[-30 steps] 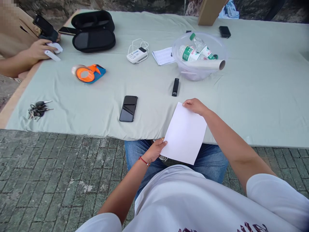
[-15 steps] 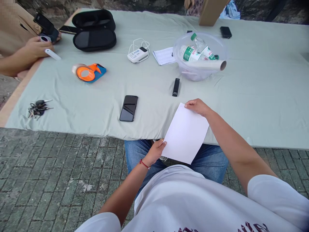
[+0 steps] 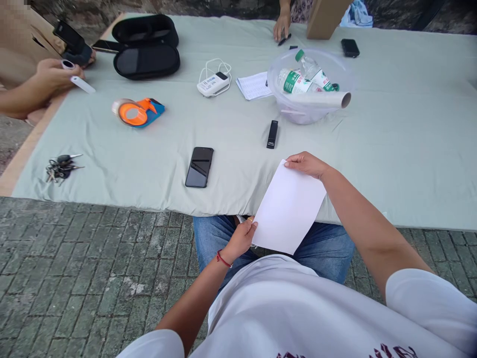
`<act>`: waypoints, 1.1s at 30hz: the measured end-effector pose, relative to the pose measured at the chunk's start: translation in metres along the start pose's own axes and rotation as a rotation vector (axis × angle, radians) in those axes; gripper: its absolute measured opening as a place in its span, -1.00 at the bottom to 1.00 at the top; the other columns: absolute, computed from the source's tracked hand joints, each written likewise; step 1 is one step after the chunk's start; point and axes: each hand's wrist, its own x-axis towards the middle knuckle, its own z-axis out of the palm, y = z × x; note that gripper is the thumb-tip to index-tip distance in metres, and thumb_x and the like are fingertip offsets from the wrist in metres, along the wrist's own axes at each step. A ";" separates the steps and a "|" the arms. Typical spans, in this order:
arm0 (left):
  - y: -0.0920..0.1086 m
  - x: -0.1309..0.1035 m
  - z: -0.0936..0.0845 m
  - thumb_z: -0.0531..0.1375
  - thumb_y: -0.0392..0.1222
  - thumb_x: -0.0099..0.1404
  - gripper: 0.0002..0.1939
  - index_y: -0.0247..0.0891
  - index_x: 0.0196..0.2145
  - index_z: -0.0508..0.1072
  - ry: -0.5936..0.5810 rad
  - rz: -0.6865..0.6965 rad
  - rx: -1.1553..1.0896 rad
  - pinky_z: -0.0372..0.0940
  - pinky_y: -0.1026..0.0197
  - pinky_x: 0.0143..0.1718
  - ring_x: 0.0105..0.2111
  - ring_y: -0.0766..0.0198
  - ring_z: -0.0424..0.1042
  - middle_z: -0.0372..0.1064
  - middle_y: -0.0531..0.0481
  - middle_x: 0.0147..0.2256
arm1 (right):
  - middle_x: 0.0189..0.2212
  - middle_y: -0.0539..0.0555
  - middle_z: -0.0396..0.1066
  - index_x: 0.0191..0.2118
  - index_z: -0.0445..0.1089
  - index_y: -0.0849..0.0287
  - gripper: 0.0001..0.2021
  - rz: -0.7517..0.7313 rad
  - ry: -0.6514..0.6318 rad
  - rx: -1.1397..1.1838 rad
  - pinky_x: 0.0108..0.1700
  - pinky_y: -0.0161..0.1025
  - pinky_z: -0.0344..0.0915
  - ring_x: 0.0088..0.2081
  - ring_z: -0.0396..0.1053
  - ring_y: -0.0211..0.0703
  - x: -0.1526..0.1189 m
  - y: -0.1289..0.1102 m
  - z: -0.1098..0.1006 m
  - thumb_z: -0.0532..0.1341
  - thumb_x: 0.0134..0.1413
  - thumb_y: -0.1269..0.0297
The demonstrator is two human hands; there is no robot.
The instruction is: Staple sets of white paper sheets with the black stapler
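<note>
The left hand grips the paper at 8 o'clock; the right hand pinches it at 12 o'clock.

A long pale wooden table stretches across here, most of it under a gray-green cloth, softly creased, with bare wood showing down the left end. Underfoot, weathered greenish-gray paving bricks run in tight rows; past the far side stands a dark, blotchy wall, and the light falls soft and even
</note>
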 end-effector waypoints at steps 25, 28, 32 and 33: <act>-0.011 -0.008 0.012 0.43 0.04 -0.08 -0.45 -0.32 -0.19 0.45 0.267 -0.283 -0.652 0.33 0.19 -0.26 -0.25 0.13 0.51 0.55 -0.08 -0.28 | -0.19 0.24 0.56 -0.11 0.44 0.15 -0.50 0.301 0.137 0.611 -0.19 -0.09 0.49 -0.22 0.53 -0.02 -0.069 0.057 0.055 0.10 0.19 -0.20; -0.007 -0.008 0.016 0.43 0.01 -0.06 -0.46 -0.32 -0.16 0.46 0.276 -0.301 -0.665 0.35 0.19 -0.26 -0.25 0.13 0.52 0.55 -0.09 -0.25 | -0.18 0.20 0.56 -0.12 0.44 0.11 -0.52 0.307 0.249 0.614 -0.16 -0.06 0.48 -0.20 0.53 0.01 -0.083 0.064 0.077 0.08 0.20 -0.20; -0.007 -0.008 0.023 0.40 0.00 0.01 -0.49 -0.31 -0.13 0.48 0.285 -0.288 -0.651 0.37 0.14 -0.18 -0.19 0.09 0.51 0.55 -0.12 -0.21 | -0.10 0.11 0.54 -0.14 0.46 0.07 -0.60 0.216 0.347 0.638 0.02 -0.07 0.41 -0.07 0.48 -0.01 -0.091 0.075 0.090 0.14 0.19 -0.14; -0.007 -0.008 0.025 0.40 0.01 0.02 -0.50 -0.31 -0.14 0.48 0.283 -0.272 -0.647 0.37 0.12 -0.15 -0.17 0.07 0.51 0.55 -0.13 -0.20 | -0.10 0.10 0.54 -0.16 0.46 0.07 -0.61 0.206 0.363 0.625 0.03 -0.07 0.40 -0.06 0.47 -0.01 -0.091 0.078 0.091 0.14 0.19 -0.13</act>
